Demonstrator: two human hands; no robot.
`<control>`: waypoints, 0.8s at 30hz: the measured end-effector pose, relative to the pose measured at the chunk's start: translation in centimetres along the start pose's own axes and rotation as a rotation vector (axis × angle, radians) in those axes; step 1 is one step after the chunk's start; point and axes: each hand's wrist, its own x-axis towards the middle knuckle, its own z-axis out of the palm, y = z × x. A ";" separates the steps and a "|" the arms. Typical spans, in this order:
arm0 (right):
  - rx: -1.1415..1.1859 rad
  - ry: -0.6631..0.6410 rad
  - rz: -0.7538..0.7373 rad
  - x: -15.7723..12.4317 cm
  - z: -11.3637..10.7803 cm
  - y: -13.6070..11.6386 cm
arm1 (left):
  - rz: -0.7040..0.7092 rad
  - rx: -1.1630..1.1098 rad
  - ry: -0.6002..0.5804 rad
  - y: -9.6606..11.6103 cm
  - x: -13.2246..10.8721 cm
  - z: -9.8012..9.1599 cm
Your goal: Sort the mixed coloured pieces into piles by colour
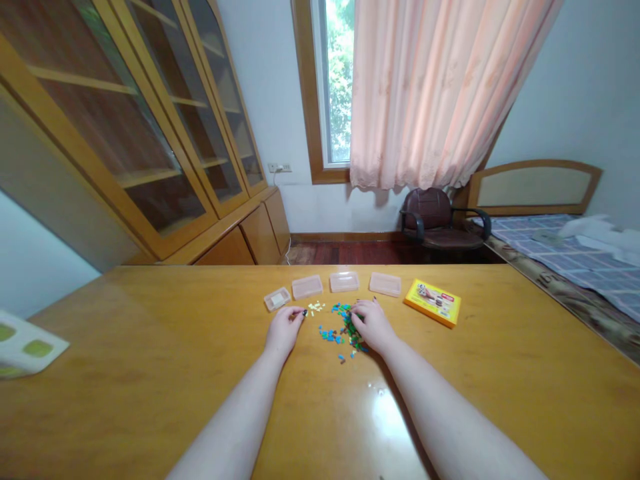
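My left hand [284, 331] rests on the table left of a small heap of pale yellow pieces [315, 307]. Its thumb and forefinger are pinched together, with a dark spot at the tips; whether that is a nail or a tiny piece I cannot make out. My right hand [373, 325] lies palm down over the right side of a mixed pile of green and brown pieces [349, 327], fingers apart and curved, the tips touching the pile. Some pieces are hidden under it. Blue pieces [330, 335] are scattered between my hands.
Beyond my hands stand several clear plastic boxes, among them a left one [271, 303] with something pale inside and a right one [385, 284]. A yellow box [433, 302] lies at the right. A white card with cut-outs [50, 341] shows at the left edge of the wooden table [150, 373].
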 end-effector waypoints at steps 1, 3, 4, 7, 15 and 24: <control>0.002 0.000 -0.003 0.0 0.0 0.0 | -0.008 -0.012 0.007 0.0 0.0 0.0; 0.005 0.002 -0.010 0.0 -0.1 0.0 | -0.042 -0.060 0.022 0.0 0.0 -0.1; 0.007 0.004 -0.010 0.0 -0.1 0.0 | -0.070 -0.100 0.033 0.0 0.0 -0.3; 0.009 0.007 -0.003 0.0 -0.1 -0.1 | -0.192 -0.261 0.074 -0.3 -0.2 -0.8; 0.009 0.016 -0.021 0.0 -0.2 0.0 | -0.089 -0.016 0.008 -0.2 -0.9 -2.4; 0.020 0.024 -0.019 0.0 -0.1 0.1 | 0.173 0.348 -0.208 3.9 -3.8 -1.7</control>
